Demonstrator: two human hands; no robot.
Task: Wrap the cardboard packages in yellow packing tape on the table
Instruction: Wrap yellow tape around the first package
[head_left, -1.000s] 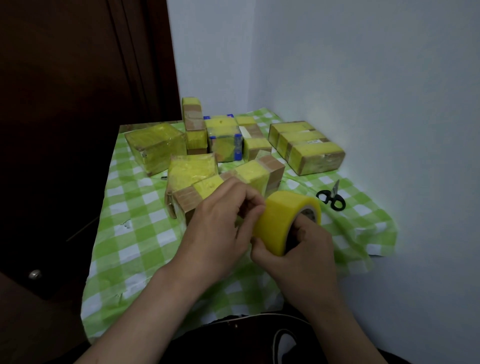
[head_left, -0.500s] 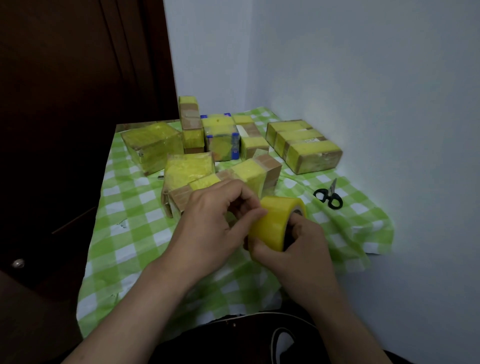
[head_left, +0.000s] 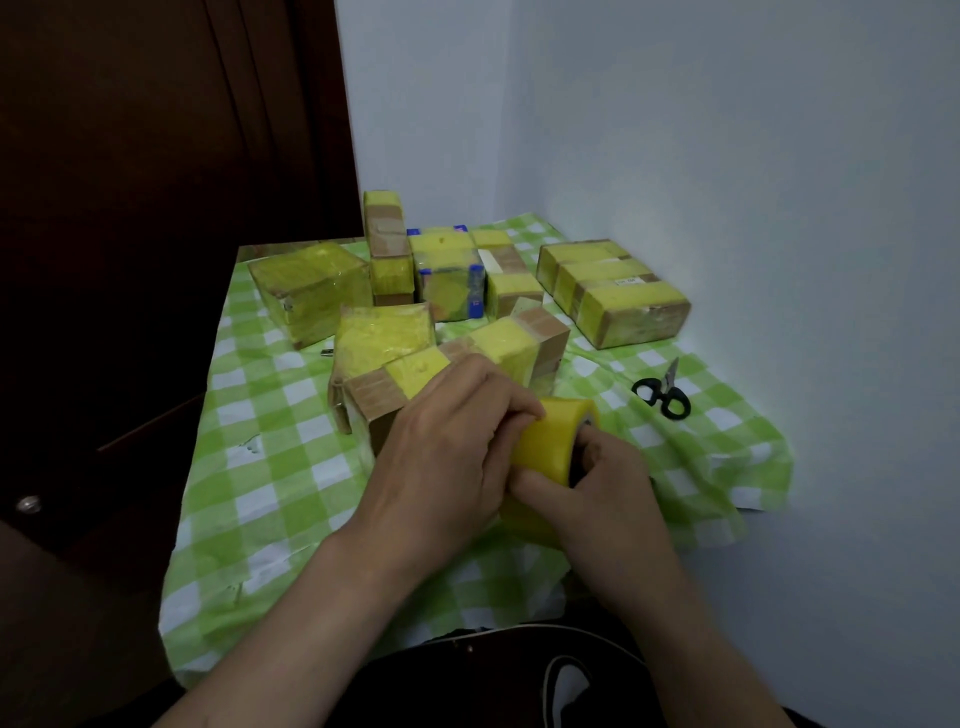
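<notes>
Two hands are on the tape roll (head_left: 550, 436), which I hold just above the near edge of the table (head_left: 260, 467), in front of me. My right hand (head_left: 608, 499) grasps it from below and from the right, with the thumb along its lower rim. My left hand (head_left: 452, 452) is curled over its left side, the fingertips (head_left: 527, 410) pressed on the yellow outer face, as if searching for the free end.

The long package (head_left: 415, 371) lies directly beyond my left hand, partly behind it, so the left hand is the nearer one. Its long axis runs from near-left to far-right, and it shows two yellow bands with bare cardboard between them and at both ends. I judge that the tape must travel forward and a little to the left to reach it, across this axis.

Some things I cannot see well. My knuckles hide the place where the tape end would be, so I cannot tell if it is already lifted. Under my hands there is a pale yellow patch; it may be loose tape, but it is unclear. The near end of the package is hidden by my left hand. The scissors (head_left: 662, 392) lie to the right, apart from both hands.
</notes>
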